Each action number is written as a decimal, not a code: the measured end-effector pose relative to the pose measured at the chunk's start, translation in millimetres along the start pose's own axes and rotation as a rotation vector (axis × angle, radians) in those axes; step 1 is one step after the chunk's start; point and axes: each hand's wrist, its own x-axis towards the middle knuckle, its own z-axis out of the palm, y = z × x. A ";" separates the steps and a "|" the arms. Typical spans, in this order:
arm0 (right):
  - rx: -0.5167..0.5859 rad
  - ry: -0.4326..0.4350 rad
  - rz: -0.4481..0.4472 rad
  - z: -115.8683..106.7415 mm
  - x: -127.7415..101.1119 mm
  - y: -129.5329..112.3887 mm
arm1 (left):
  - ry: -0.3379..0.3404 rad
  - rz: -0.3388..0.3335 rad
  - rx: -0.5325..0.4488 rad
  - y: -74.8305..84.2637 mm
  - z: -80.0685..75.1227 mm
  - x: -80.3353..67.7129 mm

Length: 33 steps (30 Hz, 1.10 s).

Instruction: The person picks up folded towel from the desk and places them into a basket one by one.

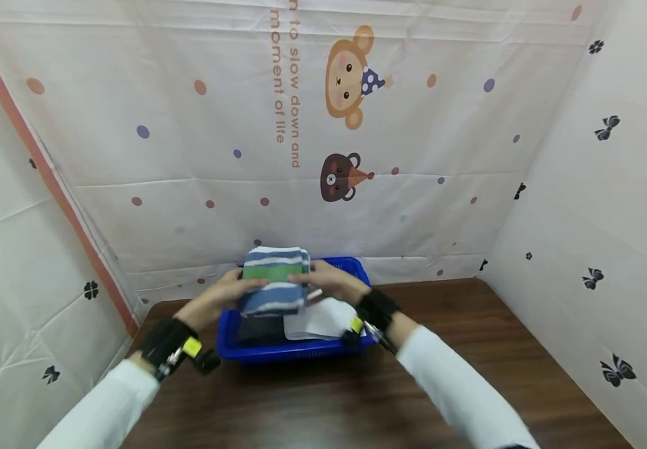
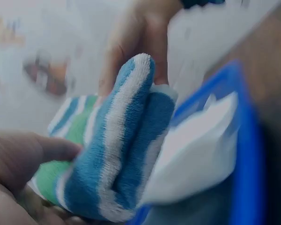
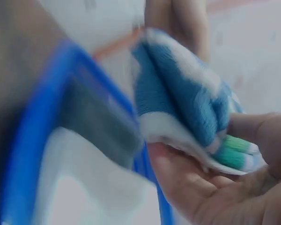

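A folded towel with blue, white and green stripes hangs above a blue plastic basket at the back of the table. My left hand grips its left side and my right hand grips its right side. In the left wrist view the striped towel fills the middle, with my left hand's thumb on it. In the right wrist view the towel rests against my right palm. Inside the basket lie a white cloth and a dark cloth.
The brown wooden table is walled on three sides by white printed sheeting with cartoon bears. The basket stands close to the back wall. Bare tabletop lies in front of it and to its right.
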 end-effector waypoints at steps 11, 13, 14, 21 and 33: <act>-0.229 0.084 0.254 9.9 53.9 23.6 | 0.070 -0.102 0.462 -20.7 17.2 49.6; -0.246 0.079 0.258 12.5 51.7 29.4 | 0.063 -0.121 0.499 -22.0 24.3 51.8; -0.253 0.072 0.259 13.8 50.7 31.4 | 0.054 -0.138 0.497 -22.6 27.2 52.4; -0.284 0.071 0.250 18.8 52.1 35.5 | 0.026 -0.206 0.560 -25.0 32.5 58.3; -0.393 0.001 0.138 -32.3 21.9 31.0 | 0.107 -0.092 0.726 -27.0 22.4 57.3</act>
